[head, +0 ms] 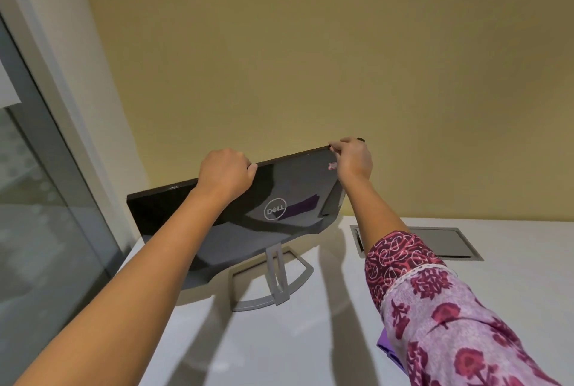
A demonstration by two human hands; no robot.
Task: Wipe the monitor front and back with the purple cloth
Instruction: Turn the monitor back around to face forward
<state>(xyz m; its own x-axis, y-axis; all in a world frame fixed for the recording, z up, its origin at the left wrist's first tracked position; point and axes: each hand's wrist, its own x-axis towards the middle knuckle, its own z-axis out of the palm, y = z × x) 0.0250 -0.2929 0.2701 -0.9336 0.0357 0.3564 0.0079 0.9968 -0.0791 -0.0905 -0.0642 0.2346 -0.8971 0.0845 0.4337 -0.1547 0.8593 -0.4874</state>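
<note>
Purple cloth (pixel 384 342) lies on the bench (pixel 512 286) at five o'clock while the left grip (pixel 225 172) and right grip (pixel 352 160) both clasp the top edge of the monitor (pixel 292 186) at centre, so swivel it slowly, keeping its stand (pixel 276 273) planted.

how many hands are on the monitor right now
2. The left hand grips the top edge of the monitor near its middle. The right hand pinches the top corner on the right side. Both hands show in full, so no other hand is hidden.
</note>
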